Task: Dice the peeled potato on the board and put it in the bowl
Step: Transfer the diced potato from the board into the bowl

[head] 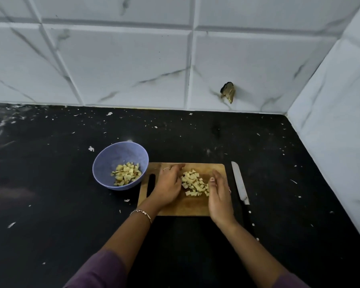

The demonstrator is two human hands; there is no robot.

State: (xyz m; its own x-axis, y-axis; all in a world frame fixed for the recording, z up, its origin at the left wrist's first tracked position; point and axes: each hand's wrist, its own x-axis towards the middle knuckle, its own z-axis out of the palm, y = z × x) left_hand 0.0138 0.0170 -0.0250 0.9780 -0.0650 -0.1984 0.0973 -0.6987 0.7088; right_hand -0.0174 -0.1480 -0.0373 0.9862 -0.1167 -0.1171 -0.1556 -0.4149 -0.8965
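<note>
A rectangular wooden cutting board [181,206] with rounded corners lies at centre frame on a black stone countertop [50,183] that is flecked with pale scraps. An oblong handle slot is cut near the board's left edge.

On the board's upper middle sits a loose heap of diced potato [194,183], small pale yellow cubes with squared faces. The left hand [168,186] rests on the board just left of the heap, and the right hand [219,196] stands on edge just right of it. Both have their fingers straight to gently curved and uncurled, flanking the cubes and gripping nothing. The left hand carries a thin ring [166,169] and its wrist a fine chain bracelet [141,213]. Purple sleeves [98,271] show at the bottom edge of the frame.

Just left of the board, touching or nearly touching its upper left corner, is a round, speckled lavender bowl [112,154] of matte plastic look. It holds a second heap of potato cubes [126,173] against its lower right wall.

Right of the board, apart from it, a kitchen knife [239,181] lies flat. Its pale, round-tipped blade points toward the top of the frame, and its dark riveted handle blends into the counter.

Behind, glossy white marble-veined wall tiles [123,65] with bevelled edges fill the upper frame, and one has a ragged dark hole [228,92].
</note>
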